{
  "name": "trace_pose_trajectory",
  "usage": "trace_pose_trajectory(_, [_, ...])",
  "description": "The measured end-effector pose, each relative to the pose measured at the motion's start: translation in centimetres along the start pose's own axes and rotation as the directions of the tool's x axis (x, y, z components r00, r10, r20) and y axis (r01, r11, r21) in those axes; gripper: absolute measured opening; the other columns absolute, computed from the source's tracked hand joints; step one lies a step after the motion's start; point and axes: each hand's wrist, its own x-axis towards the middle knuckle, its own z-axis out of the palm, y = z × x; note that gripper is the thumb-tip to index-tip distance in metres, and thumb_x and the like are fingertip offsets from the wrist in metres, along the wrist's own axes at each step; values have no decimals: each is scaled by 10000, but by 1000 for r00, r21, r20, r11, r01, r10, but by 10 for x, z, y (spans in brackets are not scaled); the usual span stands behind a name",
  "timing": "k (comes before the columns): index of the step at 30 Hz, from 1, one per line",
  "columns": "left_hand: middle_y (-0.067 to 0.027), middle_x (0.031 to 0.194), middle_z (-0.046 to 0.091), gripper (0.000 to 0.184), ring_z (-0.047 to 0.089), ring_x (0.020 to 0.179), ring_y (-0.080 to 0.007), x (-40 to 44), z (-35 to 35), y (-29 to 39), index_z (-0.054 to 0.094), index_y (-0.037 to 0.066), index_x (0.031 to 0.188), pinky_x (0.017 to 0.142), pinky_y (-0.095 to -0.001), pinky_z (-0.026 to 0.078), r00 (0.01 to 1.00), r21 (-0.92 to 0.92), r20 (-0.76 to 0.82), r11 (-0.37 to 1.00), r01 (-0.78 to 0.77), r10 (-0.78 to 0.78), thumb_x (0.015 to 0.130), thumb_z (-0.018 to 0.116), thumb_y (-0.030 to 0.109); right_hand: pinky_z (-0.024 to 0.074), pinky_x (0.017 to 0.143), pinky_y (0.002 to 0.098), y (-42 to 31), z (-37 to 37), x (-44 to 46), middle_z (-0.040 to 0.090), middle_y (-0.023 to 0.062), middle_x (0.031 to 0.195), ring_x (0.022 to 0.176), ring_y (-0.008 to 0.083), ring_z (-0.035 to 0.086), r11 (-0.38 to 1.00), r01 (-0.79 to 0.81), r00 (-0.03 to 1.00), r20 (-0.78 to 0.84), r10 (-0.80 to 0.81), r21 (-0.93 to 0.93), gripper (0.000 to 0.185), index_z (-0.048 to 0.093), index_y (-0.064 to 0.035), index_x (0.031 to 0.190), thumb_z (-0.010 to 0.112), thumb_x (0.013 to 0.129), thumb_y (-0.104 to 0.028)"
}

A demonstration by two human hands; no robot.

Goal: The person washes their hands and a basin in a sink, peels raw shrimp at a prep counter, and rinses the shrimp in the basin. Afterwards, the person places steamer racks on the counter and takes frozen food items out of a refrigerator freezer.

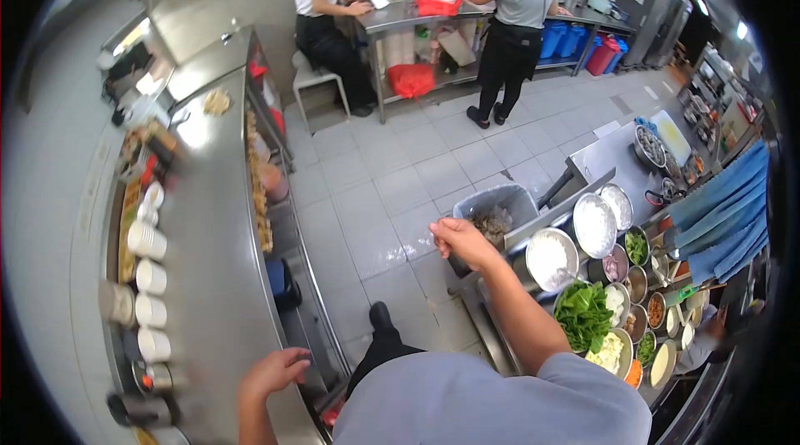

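My left hand [279, 368] hangs beside the long steel counter [212, 253], its fingers loosely bent and apart, holding nothing. My right hand [462, 241] is held out in front of me with the fingers curled in, and no object shows in it. Just beyond it stands a lined bin [500, 216] with scraps inside. To the right of that hand are a bowl of white powder [552, 259], another white-filled bowl [595, 225] and a heap of leafy greens [583, 316]. Neither hand touches any of these.
Stacked white cups [152, 277] line the left counter's far side. Two people [512, 20] [329, 20] work at a back table [392, 20] with a red basket [438, 2]. Blue cloths [721, 207] hang at right, near several ingredient pots. Tiled floor [375, 178] runs between the counters.
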Motion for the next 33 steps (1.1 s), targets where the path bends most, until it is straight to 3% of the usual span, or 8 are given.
trace_pose_trajectory(4, [-43,672,621,324,600,599,-127,130,-81,54,643,60,1183,561,-292,473,987,45,69,988,-150,147,945,595,275,463,615,226,-32,-43,47,619,15,749,661,77,555,971,-46,991,-133,15,-234,250,629,-44,826,604,965,-251])
trace_pose_trajectory(6, [-32,651,596,293,565,571,-117,207,-99,67,657,43,1099,537,-280,454,973,43,122,978,-204,198,936,615,282,476,648,233,-40,-62,55,642,8,767,685,84,577,868,41,978,-160,-138,-494,196,669,-12,963,621,950,-202])
trace_pose_trajectory(10, [-4,645,567,207,549,573,-115,336,-107,128,666,35,944,548,-285,470,940,99,203,950,-297,273,927,636,239,490,674,285,-51,-120,69,666,73,772,711,136,607,849,-86,895,-415,-164,-521,173,692,-14,969,611,932,-162])
trace_pose_trajectory(16, [-15,609,551,325,502,569,-114,490,-91,216,640,41,809,532,-297,419,853,69,214,864,-499,476,887,691,352,481,654,344,-71,-243,113,605,72,666,643,190,560,862,-285,613,-771,-172,-419,405,673,4,865,564,956,-375])
trace_pose_trajectory(22, [7,527,452,472,421,485,-117,639,-102,293,639,42,701,460,-311,329,929,90,159,932,-350,333,908,624,466,478,588,311,-44,-426,184,561,61,665,577,163,541,785,-422,462,-852,-244,-454,454,640,-21,830,582,931,-461])
trace_pose_trajectory(26, [2,486,400,516,404,431,-139,732,-125,329,643,48,694,408,-320,294,978,110,125,978,-179,165,927,561,501,476,514,402,18,-495,231,639,125,687,588,226,608,967,-254,360,-926,116,23,384,653,-20,819,633,902,-394])
trace_pose_trajectory(28, [0,480,397,430,392,393,-134,778,-139,334,630,51,744,363,-297,271,986,55,135,993,-103,94,920,597,442,443,441,331,86,-504,261,582,30,667,535,151,540,967,-242,361,-917,171,85,257,638,-99,963,583,934,-348])
trace_pose_trajectory(33, [-74,631,526,262,463,404,-176,883,-153,359,603,41,967,366,-316,376,969,195,245,981,-14,-34,920,613,299,439,427,268,136,-420,287,624,82,806,540,154,552,884,-124,670,-619,410,450,243,624,-69,1016,543,966,-292])
